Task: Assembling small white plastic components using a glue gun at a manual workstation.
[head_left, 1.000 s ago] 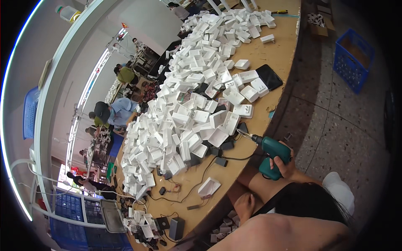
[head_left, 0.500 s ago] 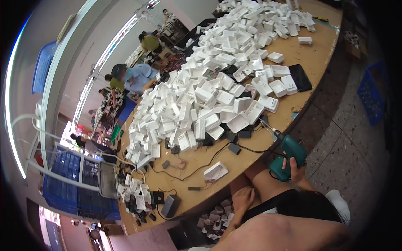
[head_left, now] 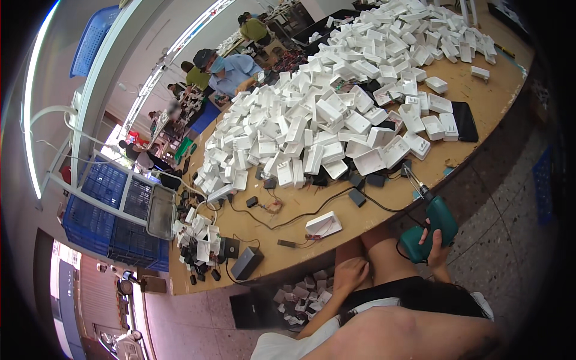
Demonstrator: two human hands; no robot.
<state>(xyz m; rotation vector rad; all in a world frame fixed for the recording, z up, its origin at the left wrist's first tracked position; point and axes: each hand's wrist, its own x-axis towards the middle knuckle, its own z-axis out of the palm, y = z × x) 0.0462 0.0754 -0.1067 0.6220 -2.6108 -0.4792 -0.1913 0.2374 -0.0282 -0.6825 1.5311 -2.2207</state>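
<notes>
My right hand [head_left: 439,251] is closed round the handle of a green gun-shaped soldering iron [head_left: 443,219] at the table's near right edge. Its thin metal tip points up and left, close to a small dark block [head_left: 406,167]; whether they touch I cannot tell. My left hand [head_left: 351,275] rests on my thigh with loosely bent fingers and nothing visible in it. In front of it, on the table, lies one white plastic housing [head_left: 323,224] with thin wires, beside a small dark strip [head_left: 287,243].
A big heap of white housings [head_left: 312,129] covers much of the brown table [head_left: 420,186]. A black flat device [head_left: 464,122] lies at its right. A grey box [head_left: 247,263] stands near the left end. Blue crates [head_left: 96,210] are stacked beyond. A person in blue [head_left: 234,75] sits across.
My view has shifted, so the table and heap sit differently in the picture. The soldering iron stays in my right hand, and my left hand stays on my thigh.
</notes>
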